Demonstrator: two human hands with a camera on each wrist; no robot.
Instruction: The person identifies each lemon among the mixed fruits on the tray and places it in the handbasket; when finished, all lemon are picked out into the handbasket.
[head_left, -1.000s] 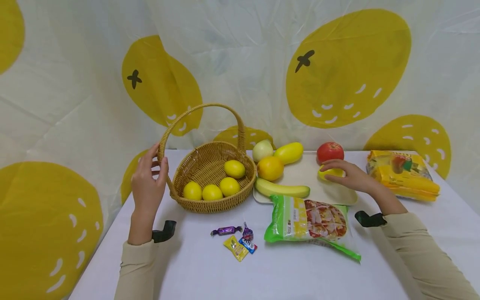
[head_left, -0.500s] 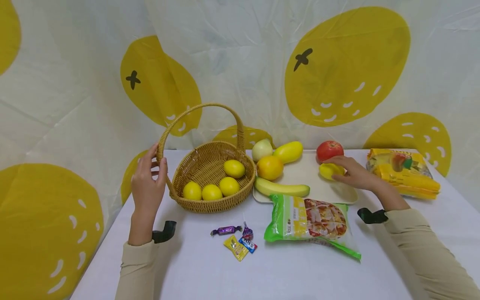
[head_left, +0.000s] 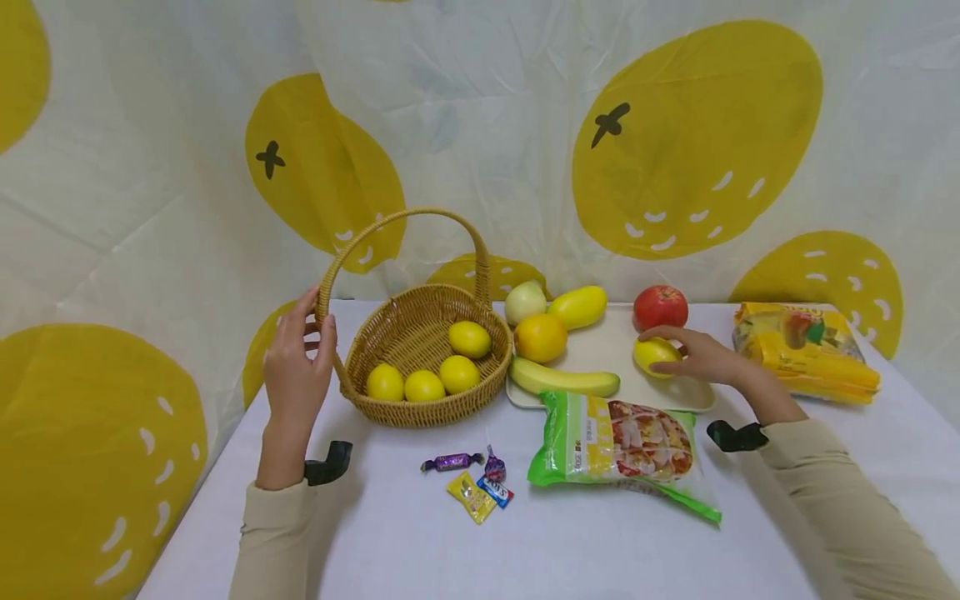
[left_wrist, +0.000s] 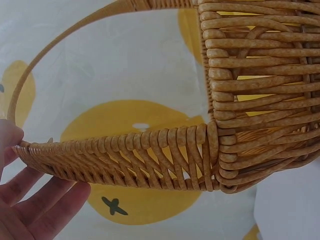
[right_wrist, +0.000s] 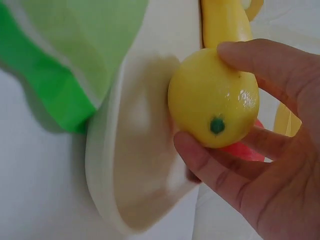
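The wicker basket sits on the table with four lemons inside, and the left hand wraps its fingers round the base of its handle. Over on the tray, the right hand curls fingers and thumb round a fifth lemon, right beside the apple.

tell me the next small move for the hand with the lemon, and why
Probably lift the lemon off the tray and carry it toward the basket. The right hand already grips it, four lemons lie in the basket, and the left hand holds the basket's handle.
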